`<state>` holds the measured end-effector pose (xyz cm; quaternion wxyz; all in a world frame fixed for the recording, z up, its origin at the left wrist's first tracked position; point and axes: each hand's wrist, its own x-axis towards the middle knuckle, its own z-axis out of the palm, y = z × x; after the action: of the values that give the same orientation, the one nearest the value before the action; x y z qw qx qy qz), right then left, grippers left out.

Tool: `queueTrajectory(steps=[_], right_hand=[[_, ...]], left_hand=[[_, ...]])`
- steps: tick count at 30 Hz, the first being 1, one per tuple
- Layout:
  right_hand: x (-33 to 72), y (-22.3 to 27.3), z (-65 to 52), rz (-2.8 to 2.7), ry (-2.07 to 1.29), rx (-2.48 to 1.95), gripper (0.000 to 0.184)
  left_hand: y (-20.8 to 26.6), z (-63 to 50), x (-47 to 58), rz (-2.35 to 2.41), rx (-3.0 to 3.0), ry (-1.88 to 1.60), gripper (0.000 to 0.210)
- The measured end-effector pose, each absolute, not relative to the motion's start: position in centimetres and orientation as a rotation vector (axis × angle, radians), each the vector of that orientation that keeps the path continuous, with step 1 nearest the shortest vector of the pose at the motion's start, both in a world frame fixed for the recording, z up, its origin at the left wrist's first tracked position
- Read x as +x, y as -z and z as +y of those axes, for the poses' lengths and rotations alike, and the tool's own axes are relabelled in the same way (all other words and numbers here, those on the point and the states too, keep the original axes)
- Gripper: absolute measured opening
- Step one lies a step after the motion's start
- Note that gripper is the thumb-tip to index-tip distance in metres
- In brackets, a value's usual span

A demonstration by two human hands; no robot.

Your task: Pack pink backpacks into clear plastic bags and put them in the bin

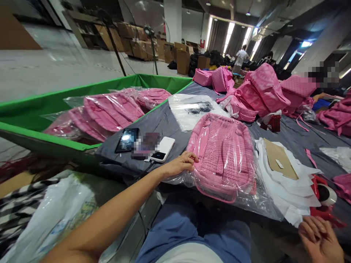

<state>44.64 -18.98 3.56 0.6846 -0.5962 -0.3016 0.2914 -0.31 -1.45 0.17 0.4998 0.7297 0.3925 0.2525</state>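
A pink backpack (219,153) lies in a clear plastic bag (263,199) at the front edge of the grey-covered table. My left hand (182,163) is at the bag's left side, its curled fingers closed on the plastic. Off the table's front right edge, my right hand (319,235) holds nothing visible, its fingers loosely bent and apart. Nearest to it are a red tape dispenser (315,190) with a roll of tape (326,194) and a stack of white sheets (285,186). A piece of brown cardboard (281,159) rests on those sheets.
Left of the table, a green-rimmed bin (49,140) holds several bagged pink backpacks (109,113). A tablet (127,140) and white power bank (163,149) lie near my left arm. Flat plastic bags (196,107) and unbagged pink backpacks (265,89) are farther back. A person (241,58) stands beyond.
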Motion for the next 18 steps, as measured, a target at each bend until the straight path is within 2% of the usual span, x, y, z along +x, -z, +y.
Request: queueTrajectory(steps=[4, 9, 13, 18], right_hand=[[37.9, -7.9, -16.4, -1.099, -0.859, -1.048, 0.047], [26.5, -10.2, -8.6, -2.278, -1.109, -1.072, 0.028], [20.6, -9.4, -2.3, -2.870, -0.834, -1.243, 0.015], [21.8, -9.2, 1.6, -2.723, -0.470, -1.720, 0.029]], left_hand=[[0.0, -1.4, -0.2, 0.940, 1.771, -0.625, 0.020], [0.1, -1.7, -0.1, 0.961, 1.754, -0.663, 0.017], [0.0, -2.0, 0.0, 0.958, 1.786, -0.644, 0.014], [0.1, -1.9, -0.3, 0.942, 1.827, -0.617, 0.012]])
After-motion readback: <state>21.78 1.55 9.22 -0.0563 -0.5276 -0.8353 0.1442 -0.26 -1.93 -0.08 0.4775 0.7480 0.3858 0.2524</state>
